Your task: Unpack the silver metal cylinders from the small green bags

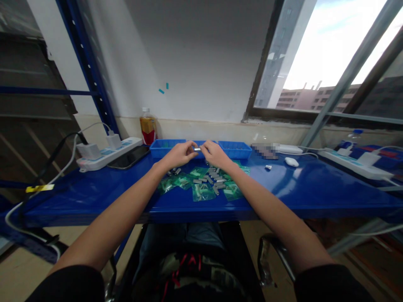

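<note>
Both hands meet over the front of the blue parts bins. Between the fingertips sits a small silvery metal piece, bright on top. My left hand pinches its left end, and the fingers of my right hand close on its right end. Below them, similar small grey metal pieces lie in a loose pile. Green-tinted plastic bags with small pale parts inside are spread under and around that pile. The middle bin is largely hidden behind my hands.
A phone and a white power strip with chargers lie left, near a drink bottle. To the right are an earbud, its white case and another power strip. The blue table's edge faces me.
</note>
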Demonstrator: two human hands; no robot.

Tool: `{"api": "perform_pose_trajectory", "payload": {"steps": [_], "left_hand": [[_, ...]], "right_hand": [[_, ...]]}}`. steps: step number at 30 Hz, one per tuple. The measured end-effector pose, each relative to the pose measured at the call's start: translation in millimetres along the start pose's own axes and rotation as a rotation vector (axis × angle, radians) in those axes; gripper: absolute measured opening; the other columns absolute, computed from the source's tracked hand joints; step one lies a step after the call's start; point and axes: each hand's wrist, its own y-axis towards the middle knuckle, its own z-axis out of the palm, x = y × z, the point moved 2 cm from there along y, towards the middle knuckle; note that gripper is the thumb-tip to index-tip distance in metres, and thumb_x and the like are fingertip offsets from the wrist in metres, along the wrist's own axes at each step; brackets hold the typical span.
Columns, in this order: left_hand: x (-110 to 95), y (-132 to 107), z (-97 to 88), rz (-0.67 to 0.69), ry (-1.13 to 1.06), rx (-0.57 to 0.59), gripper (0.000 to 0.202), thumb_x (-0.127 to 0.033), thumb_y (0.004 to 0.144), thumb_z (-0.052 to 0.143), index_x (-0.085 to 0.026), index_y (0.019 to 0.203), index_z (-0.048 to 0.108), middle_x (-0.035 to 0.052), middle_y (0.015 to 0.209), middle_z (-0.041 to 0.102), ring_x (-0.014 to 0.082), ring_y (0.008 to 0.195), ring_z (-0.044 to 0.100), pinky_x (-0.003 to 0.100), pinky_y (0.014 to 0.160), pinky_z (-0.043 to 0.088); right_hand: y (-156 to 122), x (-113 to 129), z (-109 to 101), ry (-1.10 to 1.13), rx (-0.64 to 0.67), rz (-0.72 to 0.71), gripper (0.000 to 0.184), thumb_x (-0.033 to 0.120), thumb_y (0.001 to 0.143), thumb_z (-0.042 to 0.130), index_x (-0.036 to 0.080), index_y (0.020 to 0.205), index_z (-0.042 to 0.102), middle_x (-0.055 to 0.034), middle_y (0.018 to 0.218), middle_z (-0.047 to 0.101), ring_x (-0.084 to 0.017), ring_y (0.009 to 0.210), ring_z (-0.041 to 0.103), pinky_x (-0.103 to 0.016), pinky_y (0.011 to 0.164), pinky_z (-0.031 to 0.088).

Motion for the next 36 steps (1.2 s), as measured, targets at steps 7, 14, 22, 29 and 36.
{"api": "perform_pose_trajectory", "payload": {"steps": [7,14,22,29,36], "left_hand": [[-5,0,-5.4,0.03,0.104,-0.047,0.035,-0.039,0.091,0.035,-0.015,0.087,0.061,0.0049,0.076,0.065,0.0173,0.071,0.058,0.026,0.065,0.04],[2,3,-3.9,-0.042,0.054,0.069,0.046,-0.045,0.092,0.027,-0.017,0.082,0.062,0.0052,0.082,0.068,0.0181,0.078,0.06,0.026,0.072,0.044],[41,-2,-17.3,-0.212,0.389,0.306,0.034,-0.037,0.086,0.038,-0.019,0.092,0.066,0.0099,0.098,0.069,0.0234,0.088,0.062,0.029,0.077,0.044],[55,-12,-19.2,-0.524,0.551,0.44,0.034,-0.038,0.071,0.058,-0.02,0.097,0.07,0.0164,0.105,0.069,0.0307,0.09,0.064,0.035,0.073,0.048],[39,-7,-3.8,-0.374,0.448,0.472,0.026,-0.026,0.074,0.056,-0.021,0.095,0.07,0.0076,0.1,0.071,0.0217,0.088,0.065,0.026,0.073,0.048]], "right_hand": [[-2,4,-3,0.122,-0.001,-0.026,0.021,0.033,0.086,0.052,0.016,0.098,0.054,-0.0033,0.08,0.058,-0.016,0.074,0.053,-0.027,0.069,0.04],[-1,9,-11,0.068,-0.026,-0.076,0.014,0.031,0.086,0.05,0.018,0.089,0.056,-0.0046,0.084,0.059,-0.016,0.078,0.053,-0.029,0.074,0.041],[-4,-55,-19,-0.109,-0.184,0.213,0.02,0.036,0.081,0.057,0.017,0.075,0.06,-0.0047,0.075,0.059,-0.017,0.072,0.052,-0.03,0.071,0.04],[-10,-91,-18,-0.146,-0.165,0.344,0.025,0.039,0.081,0.058,0.015,0.078,0.066,-0.0068,0.079,0.064,-0.018,0.074,0.056,-0.03,0.072,0.041],[-10,-91,-16,-0.191,-0.087,0.385,0.028,0.04,0.082,0.056,0.015,0.082,0.068,-0.0081,0.082,0.066,-0.019,0.077,0.057,-0.03,0.074,0.042]]}}
